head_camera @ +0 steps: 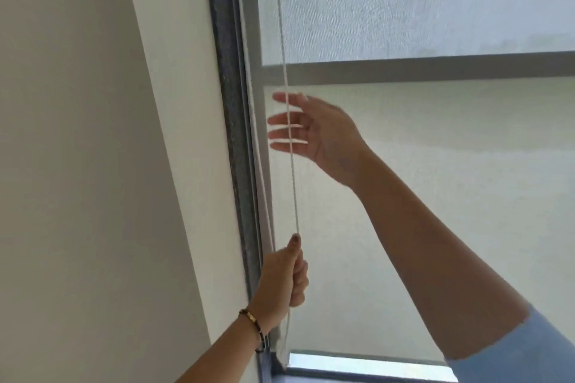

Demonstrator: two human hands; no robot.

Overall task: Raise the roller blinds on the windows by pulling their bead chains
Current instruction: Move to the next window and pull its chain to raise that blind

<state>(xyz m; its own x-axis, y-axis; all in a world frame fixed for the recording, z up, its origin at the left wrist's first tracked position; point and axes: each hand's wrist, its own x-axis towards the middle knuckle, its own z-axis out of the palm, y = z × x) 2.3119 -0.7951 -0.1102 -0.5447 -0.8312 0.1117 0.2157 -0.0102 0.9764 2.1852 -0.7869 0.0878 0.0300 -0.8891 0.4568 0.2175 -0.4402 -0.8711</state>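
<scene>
A pale translucent roller blind (435, 165) covers most of the window, its lower edge near the bottom of the view. A white bead chain (291, 140) hangs taut along the blind's left side. My left hand (283, 277) is fisted around the chain low down, thumb pointing up along it. Higher up, my right hand (314, 130) is open with fingers spread, and the chain runs in front of the fingers without being gripped.
The dark grey window frame (231, 134) runs up the left of the blind, with a cream wall (93, 165) beside it. A horizontal frame bar (435, 70) shows through the fabric. A strip of uncovered glass (357, 365) lies below the blind.
</scene>
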